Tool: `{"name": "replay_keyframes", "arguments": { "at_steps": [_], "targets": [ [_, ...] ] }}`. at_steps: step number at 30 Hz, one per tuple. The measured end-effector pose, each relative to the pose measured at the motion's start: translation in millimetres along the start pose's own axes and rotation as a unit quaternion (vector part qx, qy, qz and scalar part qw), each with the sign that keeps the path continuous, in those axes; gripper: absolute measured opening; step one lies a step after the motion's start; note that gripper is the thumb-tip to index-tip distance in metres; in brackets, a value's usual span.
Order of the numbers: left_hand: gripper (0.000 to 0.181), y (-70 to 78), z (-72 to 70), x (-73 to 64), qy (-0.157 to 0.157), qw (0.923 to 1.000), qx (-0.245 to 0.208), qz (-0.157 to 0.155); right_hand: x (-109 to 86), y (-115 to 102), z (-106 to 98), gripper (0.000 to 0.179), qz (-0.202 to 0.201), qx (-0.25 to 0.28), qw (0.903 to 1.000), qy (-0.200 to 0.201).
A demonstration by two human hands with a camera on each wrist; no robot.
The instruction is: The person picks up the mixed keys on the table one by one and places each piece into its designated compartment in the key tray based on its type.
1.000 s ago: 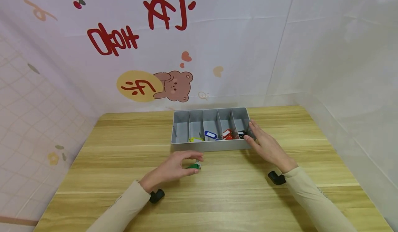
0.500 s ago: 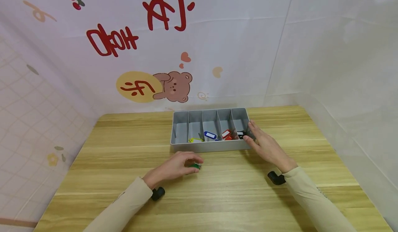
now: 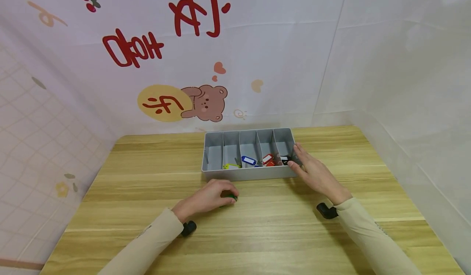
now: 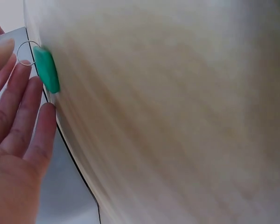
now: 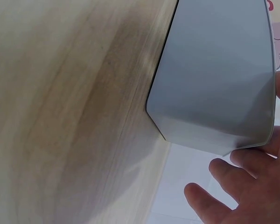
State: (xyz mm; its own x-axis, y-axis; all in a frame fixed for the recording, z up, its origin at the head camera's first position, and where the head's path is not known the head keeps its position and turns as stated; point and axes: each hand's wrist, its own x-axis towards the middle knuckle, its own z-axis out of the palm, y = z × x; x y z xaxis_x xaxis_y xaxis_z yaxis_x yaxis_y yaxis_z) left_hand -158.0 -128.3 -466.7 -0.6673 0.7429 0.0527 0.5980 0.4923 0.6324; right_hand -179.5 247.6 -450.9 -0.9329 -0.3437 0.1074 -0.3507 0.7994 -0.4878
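Observation:
A green key tag (image 4: 47, 70) with a metal split ring (image 4: 28, 52) lies on the table in front of a grey compartment tray (image 3: 243, 176). My left hand (image 3: 207, 197) is around the tag, thumb and fingertips apart on either side of it. In the left wrist view the fingers are nearly straight and the fingertips are by the ring. My right hand (image 3: 318, 175) holds the tray's near right corner, its thumb over the front rim and fingers along the end wall. The tray holds a yellow key tag (image 3: 232, 166), a blue key tag (image 3: 249, 160), red key tags (image 3: 268, 159) and black ones (image 3: 285, 159).
Thin dividers split the tray into several compartments, the far left one with no tags visible. The wooden table (image 3: 272, 234) extends to a white printed wall cloth (image 3: 279, 62) behind the tray. A black wrist mount (image 3: 326, 210) juts out by the right sleeve.
My left hand has drawn its thumb and fingertips closer together around the green key tag and shifted slightly. My right hand and the tray have stayed in place.

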Motion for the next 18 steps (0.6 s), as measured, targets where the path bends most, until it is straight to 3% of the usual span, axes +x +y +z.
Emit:
{"name": "replay_keyframes", "arguments": {
  "at_steps": [12, 18],
  "targets": [
    [0.004, 2.2, 1.6, 4.8, 0.005, 0.9991, 0.035, 0.024, -0.9, 0.5, 0.5, 0.076, -0.003, 0.004, 1.0, 0.008],
    [0.005, 2.4, 1.6, 4.4, 0.005, 0.9989, 0.042, 0.019, -0.7, -0.4, 0.1, 0.077, -0.003, 0.007, 1.0, 0.005]
  ]
}}
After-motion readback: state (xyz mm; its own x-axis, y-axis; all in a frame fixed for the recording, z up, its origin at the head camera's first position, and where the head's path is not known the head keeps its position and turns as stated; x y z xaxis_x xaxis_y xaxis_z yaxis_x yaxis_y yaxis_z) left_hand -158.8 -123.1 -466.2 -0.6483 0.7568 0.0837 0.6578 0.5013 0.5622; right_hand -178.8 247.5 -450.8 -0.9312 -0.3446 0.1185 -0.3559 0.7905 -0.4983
